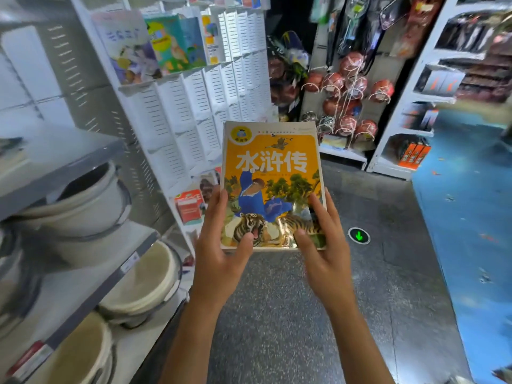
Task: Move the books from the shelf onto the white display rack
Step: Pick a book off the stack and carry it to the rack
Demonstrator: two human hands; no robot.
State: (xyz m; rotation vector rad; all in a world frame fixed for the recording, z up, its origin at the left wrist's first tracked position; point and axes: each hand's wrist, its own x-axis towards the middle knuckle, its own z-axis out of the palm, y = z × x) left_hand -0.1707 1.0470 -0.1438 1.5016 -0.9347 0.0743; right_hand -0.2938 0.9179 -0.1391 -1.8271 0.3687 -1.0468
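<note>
An orange book [273, 167] with a tiger and a blue-clad figure on its cover is held upright in front of me, cover facing me. My left hand [221, 245] grips its lower left edge, thumb on the cover. My right hand [324, 245] grips its lower right edge, thumb on the cover too. The white display rack [194, 106] with slotted pockets stands behind the book to the left. Several picture books [155, 45] stand in its upper row, and a red one [189, 206] sits low in it.
A grey shelf [69, 295] at the left holds several white basins [91, 206]. Basketballs in nets [352, 90] hang on a stand at the back. White shelving [415, 112] runs along the right. Dark floor [277, 314] and blue floor [471, 217] lie below.
</note>
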